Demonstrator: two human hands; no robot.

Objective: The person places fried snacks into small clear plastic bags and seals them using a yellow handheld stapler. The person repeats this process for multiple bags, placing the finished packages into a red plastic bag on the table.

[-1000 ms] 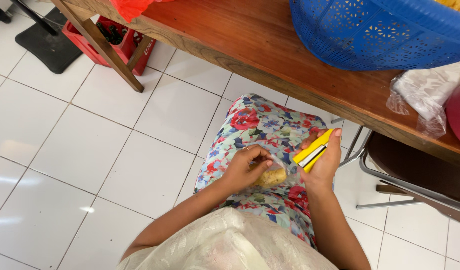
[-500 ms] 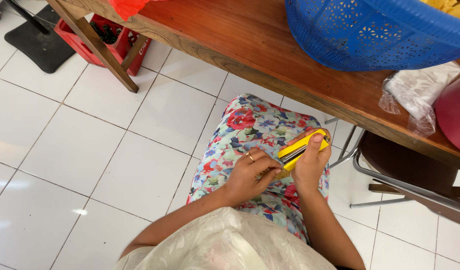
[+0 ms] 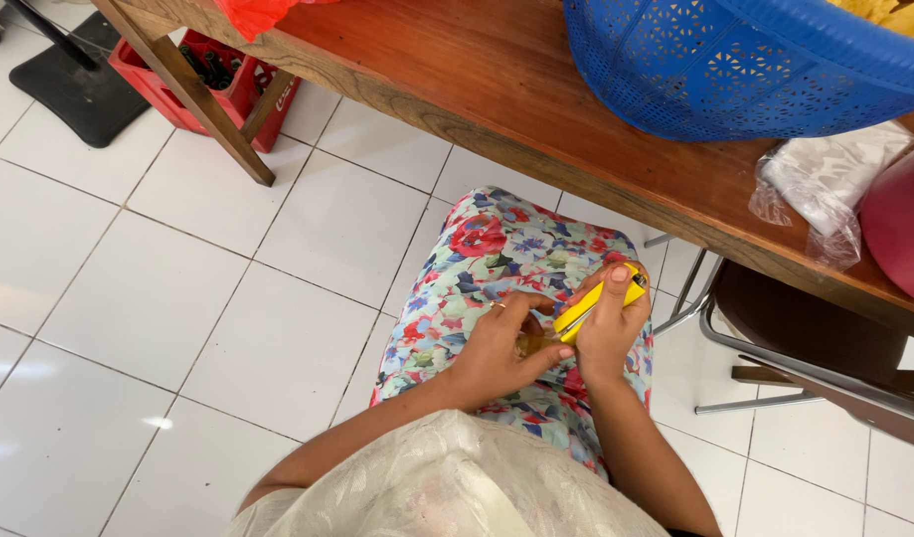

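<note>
1. Presently, we find the person seated, both hands working over the lap on a floral cloth [image 3: 482, 268]; the white tiled floor [image 3: 178, 298] lies below.
2. The right hand [image 3: 608, 333] is clenched around a yellow-handled tool [image 3: 598, 303], apparently a peeler or small cutter; the thumb presses along the top of the handle; the working end points down towards the other hand.
3. The left hand [image 3: 497, 350] is curled around a small yellowish-brown item [image 3: 532, 344], held between fingers and palm just beside the tool's tip; most of it is hidden, so we cannot tell its kind.
4. Handling, in our judgement: the held item looks light and small enough for one hand; its surface may be moist and slippery where cut, so a cupped grip with fingertips clear of the blade suits it; the tool is stiff and light, best held by the yellow handle, away from the metal end.
5. Surroundings: a wooden table [image 3: 457, 70] stands ahead; a blue perforated basket [image 3: 735, 70] rests on it; a crumpled clear plastic bag [image 3: 825, 184] lies beside a dark red rounded object [image 3: 904, 224]; a red crate [image 3: 223, 85] sits under the table's far end; a metal-framed chair [image 3: 805, 328] stands to the right.
</note>
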